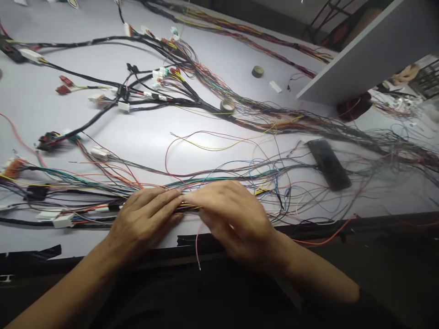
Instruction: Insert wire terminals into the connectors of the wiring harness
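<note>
My left hand (147, 217) is wrapped over a bundle of thin coloured wires (187, 208) near the table's front edge, its fingers together. Right beside it, my right hand (236, 219) is slightly smeared by motion. Its fingers are curled round wires from the same bundle, and its fingertips almost touch my left fingers. The palm hides the exact grip. A pink wire (196, 246) with a bare tip hangs over the table edge from below my right hand. White connectors (63, 221) and an orange connector (15, 168) sit on the bundle's left end.
A taped wire harness (154, 98) with several branches and connectors lies farther back. Two tape rolls, one on the harness (227, 106) and one behind it (258, 71), stand nearby. A dark phone (328, 164) lies on wires at right. A grey panel (363, 50) rises at back right.
</note>
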The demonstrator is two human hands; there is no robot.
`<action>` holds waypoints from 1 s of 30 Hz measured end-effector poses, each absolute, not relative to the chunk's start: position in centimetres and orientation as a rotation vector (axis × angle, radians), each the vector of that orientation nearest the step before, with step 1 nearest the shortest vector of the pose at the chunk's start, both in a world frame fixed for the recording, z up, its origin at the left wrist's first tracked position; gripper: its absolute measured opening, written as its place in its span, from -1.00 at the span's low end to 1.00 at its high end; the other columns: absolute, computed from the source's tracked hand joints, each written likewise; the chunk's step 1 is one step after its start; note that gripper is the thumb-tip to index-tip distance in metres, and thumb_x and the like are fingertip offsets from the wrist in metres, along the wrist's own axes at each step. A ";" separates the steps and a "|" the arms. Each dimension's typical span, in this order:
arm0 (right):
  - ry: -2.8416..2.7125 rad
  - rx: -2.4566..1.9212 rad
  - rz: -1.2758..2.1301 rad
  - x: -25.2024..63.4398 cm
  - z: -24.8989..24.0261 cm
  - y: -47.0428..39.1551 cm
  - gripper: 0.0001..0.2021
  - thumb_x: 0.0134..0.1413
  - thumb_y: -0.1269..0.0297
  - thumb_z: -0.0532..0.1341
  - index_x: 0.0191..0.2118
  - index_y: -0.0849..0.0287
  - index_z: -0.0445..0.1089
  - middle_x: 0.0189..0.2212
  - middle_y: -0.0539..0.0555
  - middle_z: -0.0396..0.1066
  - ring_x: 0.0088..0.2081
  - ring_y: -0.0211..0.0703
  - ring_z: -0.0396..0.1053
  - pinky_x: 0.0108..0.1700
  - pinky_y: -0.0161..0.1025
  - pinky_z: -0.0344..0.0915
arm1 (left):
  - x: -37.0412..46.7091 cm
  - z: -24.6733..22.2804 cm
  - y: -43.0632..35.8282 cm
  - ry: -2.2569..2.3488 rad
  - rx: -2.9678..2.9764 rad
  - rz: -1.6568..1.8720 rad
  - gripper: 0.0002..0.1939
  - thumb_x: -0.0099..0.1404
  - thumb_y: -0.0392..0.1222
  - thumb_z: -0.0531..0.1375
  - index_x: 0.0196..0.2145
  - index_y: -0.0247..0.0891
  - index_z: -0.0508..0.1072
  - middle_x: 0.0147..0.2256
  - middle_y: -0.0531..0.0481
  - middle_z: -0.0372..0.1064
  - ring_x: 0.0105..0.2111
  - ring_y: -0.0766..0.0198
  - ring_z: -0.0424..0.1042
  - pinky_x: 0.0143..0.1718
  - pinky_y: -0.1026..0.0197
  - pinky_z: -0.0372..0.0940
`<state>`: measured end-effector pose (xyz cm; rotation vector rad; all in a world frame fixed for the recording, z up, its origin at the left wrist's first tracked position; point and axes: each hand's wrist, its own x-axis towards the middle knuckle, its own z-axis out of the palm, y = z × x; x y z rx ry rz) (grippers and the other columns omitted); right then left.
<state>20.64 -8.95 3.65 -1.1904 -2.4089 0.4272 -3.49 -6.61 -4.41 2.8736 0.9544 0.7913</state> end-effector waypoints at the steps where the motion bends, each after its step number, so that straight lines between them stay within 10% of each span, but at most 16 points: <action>1: -2.396 -1.178 0.411 20.5 2.3 -8.3 -0.67 0.39 0.29 -0.04 0.11 0.20 0.35 0.03 0.09 0.44 0.07 -0.18 0.34 0.12 -0.16 0.27 | -3.5 -4.4 -6.7 0.967 2.876 0.787 -0.61 0.25 -0.28 0.24 0.04 -0.27 0.38 -0.03 -0.13 0.47 -0.08 0.07 0.41 -0.04 0.03 0.29; 30: -2.531 -1.071 0.067 21.3 -4.3 -9.4 -0.62 0.30 0.32 0.12 0.18 0.25 0.30 0.16 0.17 0.33 0.16 0.05 0.27 0.14 0.02 0.28 | -3.2 -3.7 -7.7 1.147 2.669 0.741 -0.63 0.31 -0.14 0.18 0.02 -0.37 0.39 -0.05 -0.21 0.42 -0.02 0.10 0.35 0.08 0.00 0.27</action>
